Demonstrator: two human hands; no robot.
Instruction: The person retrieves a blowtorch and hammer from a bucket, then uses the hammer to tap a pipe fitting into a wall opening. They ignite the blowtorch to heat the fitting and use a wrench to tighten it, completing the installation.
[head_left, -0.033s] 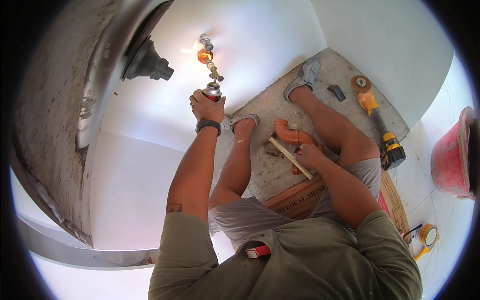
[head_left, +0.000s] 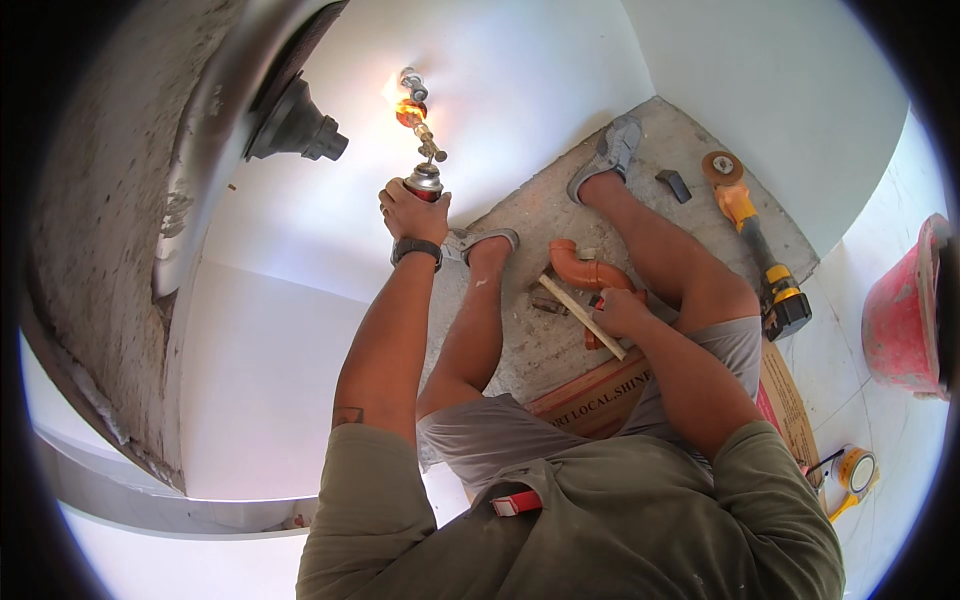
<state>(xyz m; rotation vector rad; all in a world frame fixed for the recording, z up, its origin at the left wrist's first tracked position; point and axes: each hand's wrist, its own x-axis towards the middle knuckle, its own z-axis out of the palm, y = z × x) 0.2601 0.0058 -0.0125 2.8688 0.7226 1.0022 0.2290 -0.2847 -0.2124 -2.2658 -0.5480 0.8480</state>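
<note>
The gas torch (head_left: 427, 150) was up before the white wall (head_left: 520, 90), flaming near a silver fitting (head_left: 412, 82), its canister (head_left: 424, 182) wrapped in my left fingers (head_left: 390, 198). My right fingers (head_left: 612, 316) gripped a small, mostly hidden red item (head_left: 597, 300) beside a wooden stick (head_left: 583, 317).

The left hand (head_left: 413, 213) hides most of the canister (head_left: 425, 183); the picture's edge crops the bucket (head_left: 897, 310).

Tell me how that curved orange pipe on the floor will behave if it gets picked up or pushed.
The orange pipe is probably stiff, since it keeps its bends without sagging. Its smooth, moulded look suggests hollow plastic, so it may be light for its size. Pushed, it would likely swivel or rock rather than roll straight, given its curves.
</note>
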